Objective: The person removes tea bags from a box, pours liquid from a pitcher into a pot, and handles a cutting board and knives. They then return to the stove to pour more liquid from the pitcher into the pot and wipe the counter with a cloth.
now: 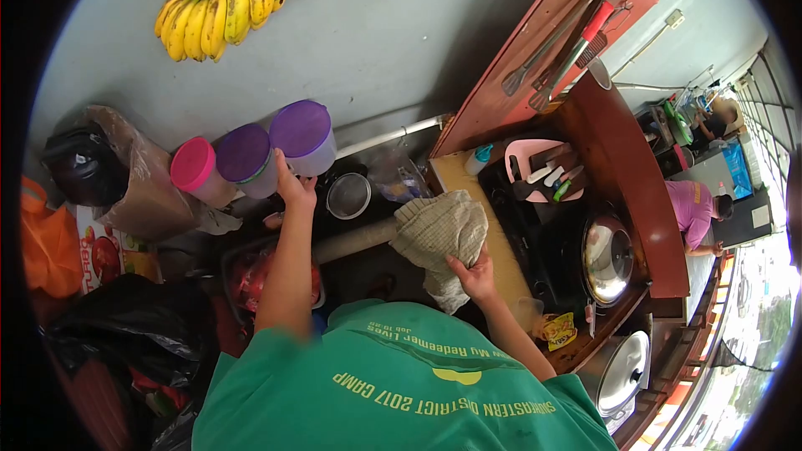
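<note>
My left hand [296, 188] reaches up to the largest purple-lidded container [302, 135] and wraps around its lower side, thumb between it and a second purple-lidded tub [245, 157]. A pink-lidded tub [196, 169] stands beside those. My right hand [474, 274] grips a checked beige cloth [439, 234] that hangs bunched over the counter's edge. A green T-shirt with yellow print fills the bottom of the view.
Bananas [221, 4] hang overhead. A brown paper bag [146, 175], black pot [83, 163] and orange bag [46, 242] sit left. A stove with lidded steel pots [607, 259], a pink board with knives [543, 171] and tongs [555, 54] lie right. A person in pink [693, 213] stands beyond.
</note>
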Available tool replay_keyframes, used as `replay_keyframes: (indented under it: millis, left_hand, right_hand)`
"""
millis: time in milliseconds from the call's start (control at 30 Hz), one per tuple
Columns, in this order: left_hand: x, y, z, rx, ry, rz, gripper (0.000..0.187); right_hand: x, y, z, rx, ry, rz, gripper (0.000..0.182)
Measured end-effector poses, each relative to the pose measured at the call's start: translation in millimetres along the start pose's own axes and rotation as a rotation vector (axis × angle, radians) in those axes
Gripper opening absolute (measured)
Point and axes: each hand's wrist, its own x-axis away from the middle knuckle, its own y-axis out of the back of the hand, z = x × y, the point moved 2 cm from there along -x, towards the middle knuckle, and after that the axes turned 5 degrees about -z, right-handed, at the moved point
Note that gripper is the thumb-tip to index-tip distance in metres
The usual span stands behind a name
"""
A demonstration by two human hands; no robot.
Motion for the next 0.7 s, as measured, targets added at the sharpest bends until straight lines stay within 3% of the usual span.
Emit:
replay_keyframes:
  millis: [67, 267, 333, 400, 467, 533, 600, 700]
  left_hand:
    - [4, 1, -2, -0.009, 0.006, 0.011, 0.093]
    - [1, 40, 1, -0.022, -0.034, -0.019, 0.101]
    - [20, 59, -1, -0.130, -0.028, 0.092, 0.098]
    - [35, 79, 1, -0.154, -0.067, 0.148, 0.089]
    - [32, 113, 18, -0.215, -0.064, 0.078, 0.065]
    - [50, 125, 24, -0.393, -0.081, 0.081, 0.062]
    - [68, 123, 32, -0.581, -0.102, 0.101, 0.059]
    - [78, 113, 50, -0.822, -0.096, 0.198, 0.056]
  right_hand:
    - [-13, -7, 12, -0.046, 0.015, 0.007, 0.047]
    - [-69, -37, 82, 0.194, 0.410, 0.141, 0.052]
    - [-99, -54, 105, 0.156, 0.496, 0.111, 0.049]
    - [-143, -75, 117, 0.147, 0.576, 0.130, 0.058]
    - [-193, -105, 129, 0.248, 0.540, 0.159, 0.052]
    - [-242, -139, 131, 0.758, 0.079, 0.327, 0.055]
    - [-270, -168, 97, 0.797, 0.229, 0.229, 0.056]
    - [-278, -189, 49, 0.791, 0.064, 0.214, 0.058]
